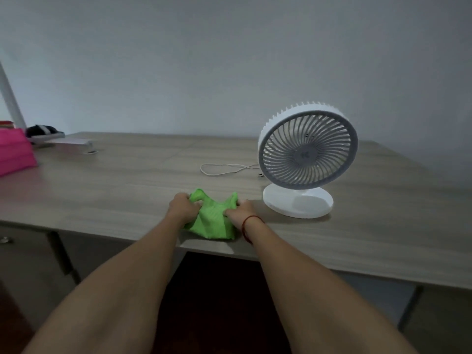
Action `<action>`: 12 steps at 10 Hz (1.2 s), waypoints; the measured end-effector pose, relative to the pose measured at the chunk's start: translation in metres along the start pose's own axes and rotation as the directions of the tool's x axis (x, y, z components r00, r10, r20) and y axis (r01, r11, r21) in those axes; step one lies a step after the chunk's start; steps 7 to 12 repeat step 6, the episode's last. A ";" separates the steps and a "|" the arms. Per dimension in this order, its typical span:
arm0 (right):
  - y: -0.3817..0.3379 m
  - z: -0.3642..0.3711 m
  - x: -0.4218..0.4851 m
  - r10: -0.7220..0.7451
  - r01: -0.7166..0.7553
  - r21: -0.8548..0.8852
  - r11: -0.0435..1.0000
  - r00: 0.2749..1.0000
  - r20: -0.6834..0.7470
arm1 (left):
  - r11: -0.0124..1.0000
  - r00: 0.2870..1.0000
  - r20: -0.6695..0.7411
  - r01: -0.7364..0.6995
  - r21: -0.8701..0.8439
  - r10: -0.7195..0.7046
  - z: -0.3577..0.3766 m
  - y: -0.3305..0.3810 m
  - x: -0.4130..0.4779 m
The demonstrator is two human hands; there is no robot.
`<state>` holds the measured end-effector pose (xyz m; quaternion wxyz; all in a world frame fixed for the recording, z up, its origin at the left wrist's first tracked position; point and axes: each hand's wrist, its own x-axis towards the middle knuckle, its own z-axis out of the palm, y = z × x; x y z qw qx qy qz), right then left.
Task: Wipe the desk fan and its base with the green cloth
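Observation:
A white desk fan (307,146) with a grey grille stands upright on its round white base (298,204) at the right of the wooden desk (115,190). The green cloth (215,221) lies bunched near the desk's front edge, left of the base. My left hand (182,206) grips the cloth's left corner and my right hand (242,210), with a red string at the wrist, grips its right side. Both hands are apart from the fan.
The fan's white cable (224,169) loops on the desk to the fan's left. A pink bag (15,154) sits at the far left, with a dark object (42,131) and a flat grey item (71,143) behind it. A wall rises behind the desk.

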<state>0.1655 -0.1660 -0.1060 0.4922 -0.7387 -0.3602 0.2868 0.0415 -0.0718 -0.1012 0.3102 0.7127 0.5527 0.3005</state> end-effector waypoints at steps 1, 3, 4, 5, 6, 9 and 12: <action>-0.008 0.020 0.015 -0.031 0.028 -0.104 0.994 0.999 -0.027 | 0.998 0.999 -0.029 0.016 0.055 -0.014 -0.011 -0.011 0.009; -0.007 0.031 0.015 -0.164 0.091 -0.600 0.795 0.984 -0.068 | 0.875 0.997 -0.070 0.017 0.483 0.019 -0.017 -0.021 0.003; -0.002 0.030 0.015 -0.151 0.087 -0.652 0.753 0.988 -0.043 | 0.827 0.995 -0.098 0.051 0.560 0.006 -0.017 -0.017 -0.002; -0.004 0.017 0.005 -0.148 0.082 -0.607 0.791 0.987 -0.059 | 0.826 0.993 -0.110 0.036 0.562 0.031 -0.019 -0.005 -0.011; -0.011 -0.003 -0.005 -0.171 0.069 -0.595 0.801 0.979 -0.116 | 0.843 0.991 -0.115 -0.001 0.539 0.075 -0.018 0.020 -0.024; -0.011 -0.003 -0.005 -0.171 0.069 -0.595 0.801 0.979 -0.116 | 0.843 0.991 -0.115 -0.001 0.539 0.075 -0.018 0.020 -0.024; -0.011 -0.003 -0.005 -0.171 0.069 -0.595 0.801 0.979 -0.116 | 0.843 0.991 -0.115 -0.001 0.539 0.075 -0.018 0.020 -0.024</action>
